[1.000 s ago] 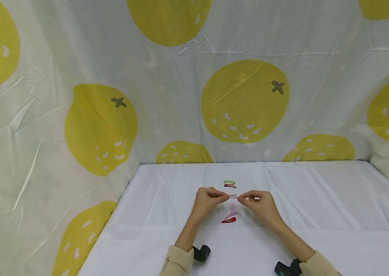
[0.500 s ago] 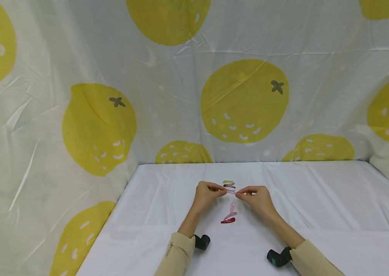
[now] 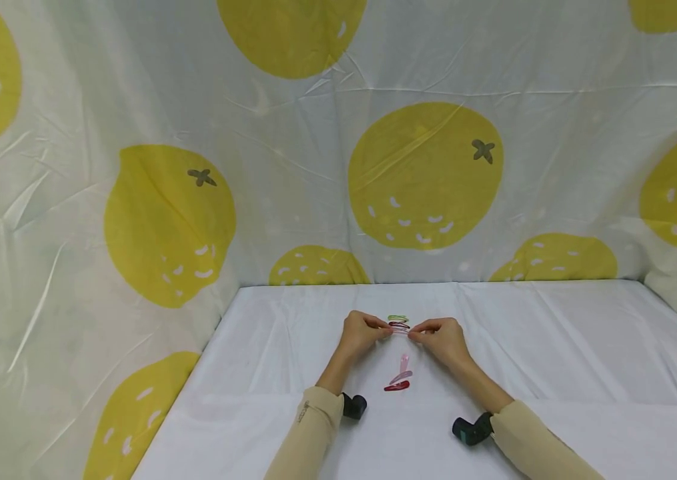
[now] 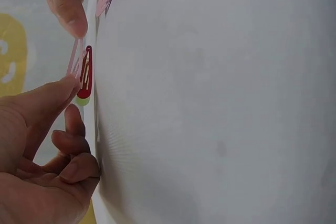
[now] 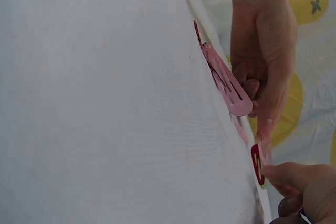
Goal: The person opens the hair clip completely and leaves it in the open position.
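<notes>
While the left hand [image 3: 364, 332] and right hand [image 3: 443, 340] pinch the pink clip [image 4: 76, 67] over the desk [image 3: 506, 360], near the far red clip [image 4: 90, 73], the step seems to be placing; next move probably needs level lowering and gentle release.

The counter [image 3: 554, 347] is spread with white cloth [image 5: 105, 103], matt and mostly smooth, faintly creased. The lemon-printed sheet [image 3: 290, 200] has a slick, wrinkled sheen — coated cloth or plastic, I cannot tell which. The pink clip [image 5: 237, 102] on the cloth looks like smooth, coated metal — softly glossy. The sleeves [image 3: 308, 427] are matt cloth; the black wrist device [image 3: 473, 430] resembles hard plastic.
</notes>
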Available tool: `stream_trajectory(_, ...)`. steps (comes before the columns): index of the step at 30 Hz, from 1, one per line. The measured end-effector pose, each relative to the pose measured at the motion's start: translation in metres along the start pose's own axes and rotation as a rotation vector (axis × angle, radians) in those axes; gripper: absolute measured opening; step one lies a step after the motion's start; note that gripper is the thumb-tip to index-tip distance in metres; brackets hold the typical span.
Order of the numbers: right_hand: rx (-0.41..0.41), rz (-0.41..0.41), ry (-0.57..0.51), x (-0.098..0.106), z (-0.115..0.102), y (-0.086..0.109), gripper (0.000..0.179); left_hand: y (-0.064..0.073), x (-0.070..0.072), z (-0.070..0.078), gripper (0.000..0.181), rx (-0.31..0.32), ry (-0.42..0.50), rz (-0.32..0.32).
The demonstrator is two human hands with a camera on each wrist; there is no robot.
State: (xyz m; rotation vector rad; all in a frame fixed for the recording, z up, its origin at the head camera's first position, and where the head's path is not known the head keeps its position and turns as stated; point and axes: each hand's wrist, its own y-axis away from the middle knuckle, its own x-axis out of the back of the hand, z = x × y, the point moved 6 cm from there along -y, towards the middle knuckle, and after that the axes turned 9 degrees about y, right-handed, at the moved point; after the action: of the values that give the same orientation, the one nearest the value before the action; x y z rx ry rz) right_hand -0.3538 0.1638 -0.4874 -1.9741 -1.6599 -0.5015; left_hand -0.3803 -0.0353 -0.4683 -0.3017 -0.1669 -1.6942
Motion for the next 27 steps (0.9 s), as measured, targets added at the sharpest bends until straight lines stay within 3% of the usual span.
stream_trajectory(6, 0.014, 0.021, 0.016, -0.0017, -0.0007, -0.0036, 0.007, -0.0058, -0.0025, -0.0025, 0.010, 0.029, -0.032, 0.002)
stream_trajectory(17, 0.012, 0.029, 0.033, -0.0013, -0.0015, -0.0066, 0.007, -0.0104, -0.0050, 0.0023, 0.008, -0.019, -0.084, 0.008)
stream_trajectory(27, 0.025, 0.020, 0.047, -0.0017, -0.0024, -0.0032, 0.007, -0.0091, -0.0059, -0.0007, 0.009, 0.025, -0.089, 0.016)
